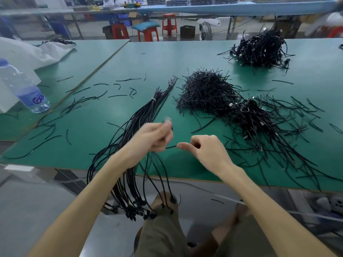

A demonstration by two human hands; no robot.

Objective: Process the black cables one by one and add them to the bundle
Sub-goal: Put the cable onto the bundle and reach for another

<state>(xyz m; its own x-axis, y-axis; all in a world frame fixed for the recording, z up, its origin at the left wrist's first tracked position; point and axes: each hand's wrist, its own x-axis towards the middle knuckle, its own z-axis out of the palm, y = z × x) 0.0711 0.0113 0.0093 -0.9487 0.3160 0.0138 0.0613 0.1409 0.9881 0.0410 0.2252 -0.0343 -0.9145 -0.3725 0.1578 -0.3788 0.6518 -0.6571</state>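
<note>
Grip: your left hand [154, 138] clutched the black cable bundle [141, 115]; right hand [206, 147] pinched one thin black cable [170, 147].
Handling: it seemed limp, light; hold near end.

We see everything from one wide-angle camera on the person's head, facing forward and down over the green table [157, 58]. Its near edge crosses the lower part of the frame; its far edge lies high up, with red stools [169, 23] beyond. Closest to us, just above the near edge, are the left hand [154, 138] and right hand [206, 148], a cable [171, 146] between them. Below the edge, the view reaches the bundle [130, 191] hanging by the person's trousers [163, 238].
</note>
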